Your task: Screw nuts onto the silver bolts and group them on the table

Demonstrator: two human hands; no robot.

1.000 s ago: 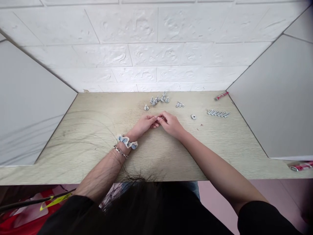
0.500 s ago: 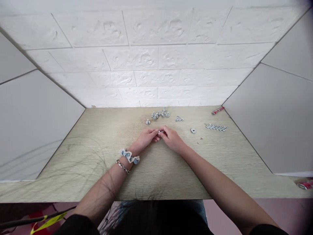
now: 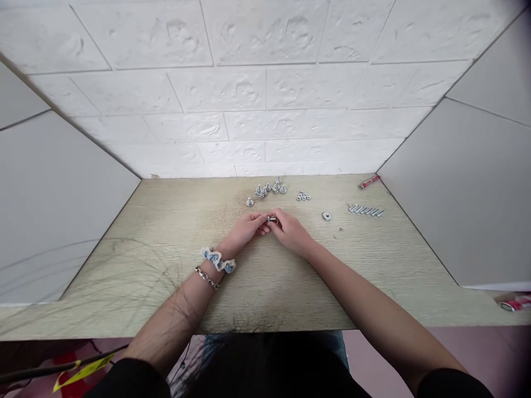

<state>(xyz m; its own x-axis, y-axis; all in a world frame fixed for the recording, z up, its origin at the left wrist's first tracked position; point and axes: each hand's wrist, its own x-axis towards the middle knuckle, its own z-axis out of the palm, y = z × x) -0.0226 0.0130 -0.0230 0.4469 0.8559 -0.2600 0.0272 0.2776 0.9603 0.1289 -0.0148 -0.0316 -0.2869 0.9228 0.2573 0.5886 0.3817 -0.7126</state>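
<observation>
Near the middle of the table, my left hand (image 3: 245,229) and my right hand (image 3: 291,233) meet at the fingertips. Between them is a small shiny metal bolt (image 3: 272,219), pinched from both sides. Fingers cover most of it, so I cannot tell whether a nut or washer is on it. Just beyond my hands stand several bolts fitted with washers (image 3: 265,190), and one more such bolt (image 3: 249,202) sits closer to my left hand. A small cluster of nuts (image 3: 303,197) lies past my right hand. To its right is a round washer (image 3: 327,216).
Several loose bolts (image 3: 366,210) lie in a slanted row on the right. A red tube-like item (image 3: 369,182) rests in the back right corner, another red item (image 3: 514,303) at the right front edge. A white brick-pattern wall (image 3: 244,127) and grey side panels enclose the wooden table (image 3: 286,293).
More of the bolt's shiny metal shows between my fingertips than before. The whole view has shifted slightly; the parts on the table lie as they did.
</observation>
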